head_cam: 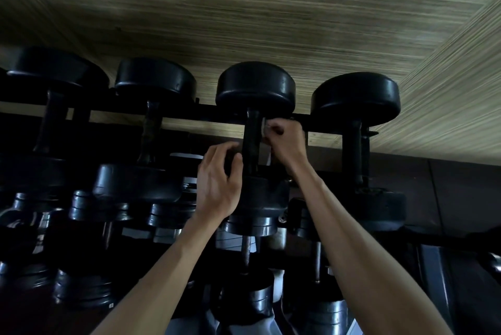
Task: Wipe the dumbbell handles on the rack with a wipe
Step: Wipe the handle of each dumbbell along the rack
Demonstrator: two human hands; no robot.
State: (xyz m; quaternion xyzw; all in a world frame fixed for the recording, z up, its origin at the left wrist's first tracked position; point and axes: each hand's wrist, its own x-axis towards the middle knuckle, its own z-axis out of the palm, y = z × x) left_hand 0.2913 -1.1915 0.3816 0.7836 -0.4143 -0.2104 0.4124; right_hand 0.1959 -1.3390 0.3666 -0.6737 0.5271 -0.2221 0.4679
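Note:
Several black dumbbells lie in a row on the top tier of a dark rack [189,113]. The third dumbbell from the left has a dark handle [250,142] between its two heads. My right hand [284,142] grips a small white wipe [264,131] against the right side of that handle, near its far end. My left hand [217,185] is at the left side of the same handle, its fingers curled around the lower part just above the near head [260,199]. Most of the wipe is hidden by my fingers.
Neighbouring dumbbells stand to the left [151,131] and right [357,150] of the one I hold. Lower tiers carry smaller dumbbells and metal plates [89,207]. A wood-grain wall [244,22] rises behind the rack. The scene is dim.

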